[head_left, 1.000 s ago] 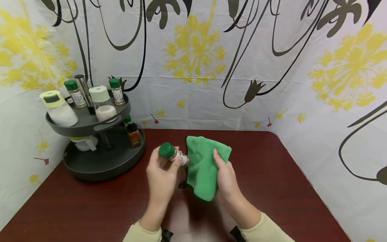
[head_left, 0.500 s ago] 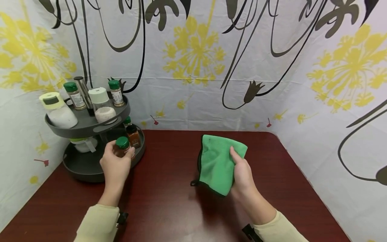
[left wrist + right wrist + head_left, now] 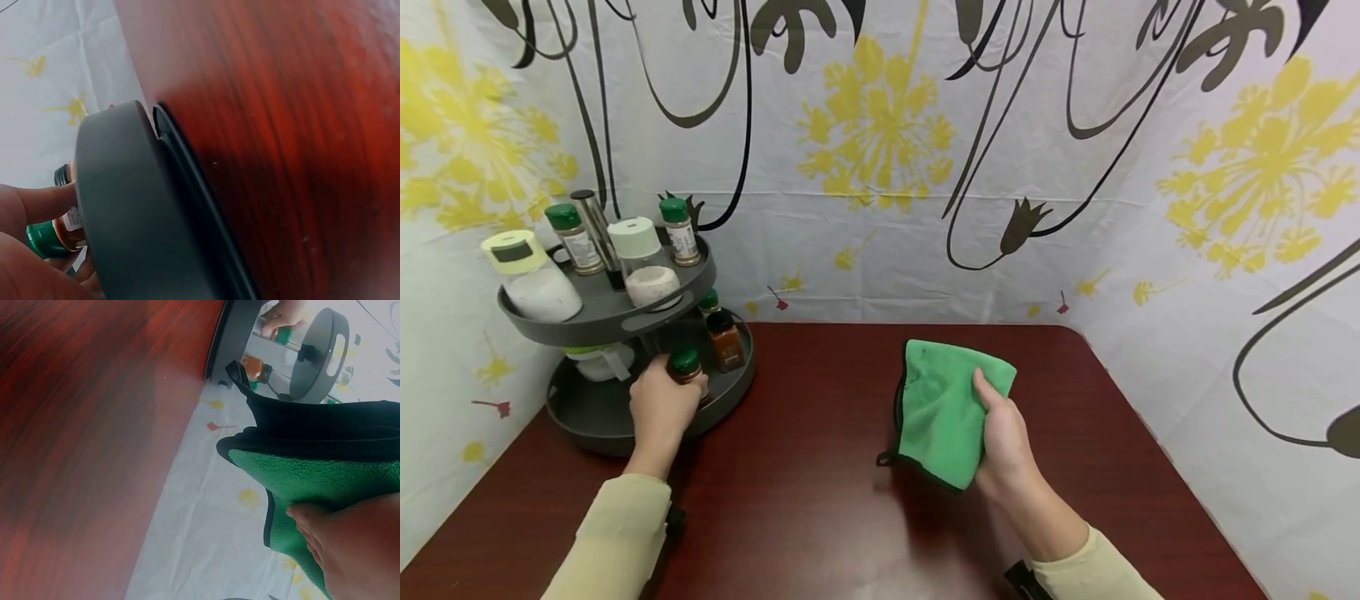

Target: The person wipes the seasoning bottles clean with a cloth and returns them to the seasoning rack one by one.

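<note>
My left hand [image 3: 661, 407] grips a small green-capped spice jar [image 3: 685, 362] over the lower tier [image 3: 613, 421] of a dark grey two-tier turntable. In the left wrist view the fingers and thumb curl round the jar [image 3: 70, 230] just behind the tier's wall [image 3: 134, 206]; the base of the jar is hidden there. My right hand [image 3: 1006, 442] holds a folded green cloth [image 3: 946, 417] with black edging above the table, thumb on top. The same cloth [image 3: 312, 475] fills much of the right wrist view.
The upper tier [image 3: 568, 332] bears two green-capped jars, a metal cylinder and two white-filled shakers [image 3: 542, 287]. On the lower tier stand a black-capped orange spice jar [image 3: 726, 343], another green-capped jar and a white container [image 3: 601, 363]. A patterned cloth wall [image 3: 880, 267] borders the table [image 3: 820, 467].
My left hand has carried the spice jar leftward from beside the cloth and down into the turntable's lower tier. The right hand has shifted a little right with the cloth.
</note>
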Available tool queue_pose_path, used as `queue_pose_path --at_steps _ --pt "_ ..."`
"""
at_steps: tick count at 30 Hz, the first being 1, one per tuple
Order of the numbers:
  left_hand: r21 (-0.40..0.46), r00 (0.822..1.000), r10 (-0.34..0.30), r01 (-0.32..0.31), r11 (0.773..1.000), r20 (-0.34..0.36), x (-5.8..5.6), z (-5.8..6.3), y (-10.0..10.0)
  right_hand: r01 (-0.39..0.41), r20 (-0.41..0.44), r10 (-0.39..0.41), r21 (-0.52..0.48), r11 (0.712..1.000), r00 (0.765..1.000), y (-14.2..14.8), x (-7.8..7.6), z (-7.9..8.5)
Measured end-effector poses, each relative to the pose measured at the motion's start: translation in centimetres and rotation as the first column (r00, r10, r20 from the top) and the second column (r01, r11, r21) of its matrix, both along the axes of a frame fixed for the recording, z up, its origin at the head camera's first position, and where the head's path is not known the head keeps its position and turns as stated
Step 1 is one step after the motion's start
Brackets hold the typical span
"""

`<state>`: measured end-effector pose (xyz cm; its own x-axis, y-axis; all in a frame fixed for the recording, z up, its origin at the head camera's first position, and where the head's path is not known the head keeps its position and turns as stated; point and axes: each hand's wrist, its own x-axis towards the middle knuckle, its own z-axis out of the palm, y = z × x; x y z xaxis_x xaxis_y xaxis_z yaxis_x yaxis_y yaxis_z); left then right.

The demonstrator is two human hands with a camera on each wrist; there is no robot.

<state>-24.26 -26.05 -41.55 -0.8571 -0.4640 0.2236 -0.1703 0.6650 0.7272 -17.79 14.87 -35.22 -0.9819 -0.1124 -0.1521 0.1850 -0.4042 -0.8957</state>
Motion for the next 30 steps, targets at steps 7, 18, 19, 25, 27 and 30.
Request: queue_pose_path --at_steps 7,18,19,25,27,30 --pt "-0.013 1.000 0.007 -0.006 1.000 0.007 0.0 -0.4 -0.3 -0.008 0.011 0.008 0.003 1.000 1.000 -0.1 0.1 -0.1" --pt "-0.012 1.000 0.000 0.000 1.000 -0.009 0.8 -0.5 -0.4 -0.019 0.039 0.020 -0.015 1.000 0.999 0.0 -0.1 -0.3" --pt "-0.013 1.000 0.003 -0.004 1.000 -0.024 0.9 -0.4 -0.3 -0.023 0.042 0.024 -0.020 1.000 0.999 0.0 -0.1 -0.3" --pt "-0.146 0.975 -0.025 -0.008 0.989 -0.220 2.3 0.2 1.7 -0.045 0.095 0.043 0.013 0.999 0.995 0.4 -1.0 -0.6" --pt "-0.190 0.956 -0.053 -0.003 0.982 -0.288 2.9 0.4 2.6 -0.063 0.136 0.059 0.028 0.998 0.989 0.5 -1.3 -0.8" --pt "-0.222 0.936 -0.103 0.027 0.975 -0.337 3.9 0.7 3.9 -0.106 0.201 0.100 0.017 0.994 0.974 0.5 -1.9 -1.3"
